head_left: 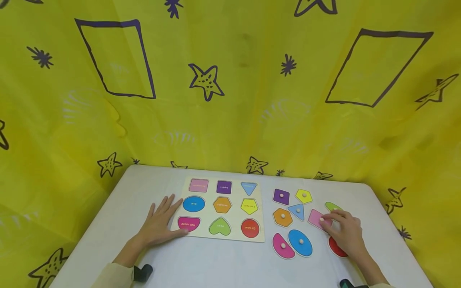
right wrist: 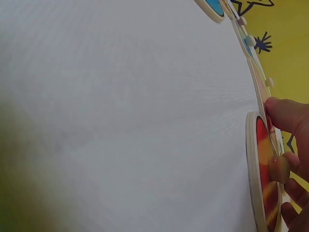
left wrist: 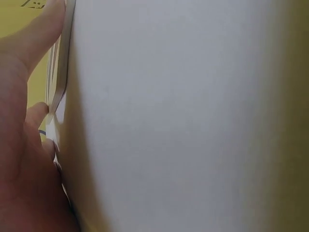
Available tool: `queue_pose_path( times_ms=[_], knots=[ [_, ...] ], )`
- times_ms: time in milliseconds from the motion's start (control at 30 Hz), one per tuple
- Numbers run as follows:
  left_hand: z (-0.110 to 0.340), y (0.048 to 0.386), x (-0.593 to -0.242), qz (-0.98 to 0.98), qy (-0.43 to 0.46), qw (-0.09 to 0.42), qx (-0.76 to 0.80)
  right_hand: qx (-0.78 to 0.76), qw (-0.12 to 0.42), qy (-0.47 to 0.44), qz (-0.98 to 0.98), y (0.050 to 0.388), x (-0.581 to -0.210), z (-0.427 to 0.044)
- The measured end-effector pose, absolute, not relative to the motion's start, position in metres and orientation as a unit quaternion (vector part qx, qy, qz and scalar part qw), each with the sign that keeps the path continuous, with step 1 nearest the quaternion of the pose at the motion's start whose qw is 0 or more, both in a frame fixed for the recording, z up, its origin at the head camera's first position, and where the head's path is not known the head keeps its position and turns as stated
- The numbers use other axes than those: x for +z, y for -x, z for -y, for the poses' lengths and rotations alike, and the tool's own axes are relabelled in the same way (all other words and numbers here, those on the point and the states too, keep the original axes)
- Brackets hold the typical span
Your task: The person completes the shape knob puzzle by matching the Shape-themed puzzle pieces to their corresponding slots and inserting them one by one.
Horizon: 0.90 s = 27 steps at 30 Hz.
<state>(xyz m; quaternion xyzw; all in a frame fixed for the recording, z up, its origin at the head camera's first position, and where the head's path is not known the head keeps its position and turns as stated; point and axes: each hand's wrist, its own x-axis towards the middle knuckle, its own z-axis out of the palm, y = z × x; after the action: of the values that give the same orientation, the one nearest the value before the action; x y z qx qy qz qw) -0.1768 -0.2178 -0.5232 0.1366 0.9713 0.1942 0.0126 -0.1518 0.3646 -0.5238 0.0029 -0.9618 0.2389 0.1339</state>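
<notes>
A pale wooden board (head_left: 235,236) with coloured, labelled shapes lies flat on the table. My left hand (head_left: 158,225) rests at its left side with fingers spread, the thumb on the lower left corner by the pink half round; in the left wrist view the left hand (left wrist: 21,125) touches the board's edge (left wrist: 63,72). On the right, my right hand (head_left: 346,236) pinches the knob of the pink rectangle piece (head_left: 315,218). The green piece (head_left: 332,206) and red circle piece (head_left: 336,247) are partly hidden by it. The right wrist view shows the right hand (right wrist: 294,140) beside the red circle (right wrist: 264,169).
Between the board and my right hand lie a purple square (head_left: 281,200), yellow pentagon (head_left: 306,198), light blue triangle (head_left: 297,215), orange hexagon (head_left: 279,220), blue oval (head_left: 302,248) and pink half round (head_left: 280,240), each knobbed. A yellow patterned curtain (head_left: 234,120) surrounds the white table (head_left: 201,264).
</notes>
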Motion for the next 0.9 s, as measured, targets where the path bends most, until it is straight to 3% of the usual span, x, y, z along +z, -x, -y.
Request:
queue_pose_path(
  times_ms=[333,600,900],
  knots=[
    [0.227,0.175,-0.518,-0.955,-0.154,0.016,0.254,0.253,0.123,0.015,0.96,0.152,-0.52,-0.362],
    [0.234,0.175,-0.521,-0.948,-0.17,-0.014,0.27,0.264,0.112,0.036,0.957,0.152,-0.52,-0.363],
    [0.233,0.176,-0.519,-0.958,-0.145,0.011,0.246,0.284,0.125,0.045,0.95,0.152,-0.526,-0.359]
  ],
)
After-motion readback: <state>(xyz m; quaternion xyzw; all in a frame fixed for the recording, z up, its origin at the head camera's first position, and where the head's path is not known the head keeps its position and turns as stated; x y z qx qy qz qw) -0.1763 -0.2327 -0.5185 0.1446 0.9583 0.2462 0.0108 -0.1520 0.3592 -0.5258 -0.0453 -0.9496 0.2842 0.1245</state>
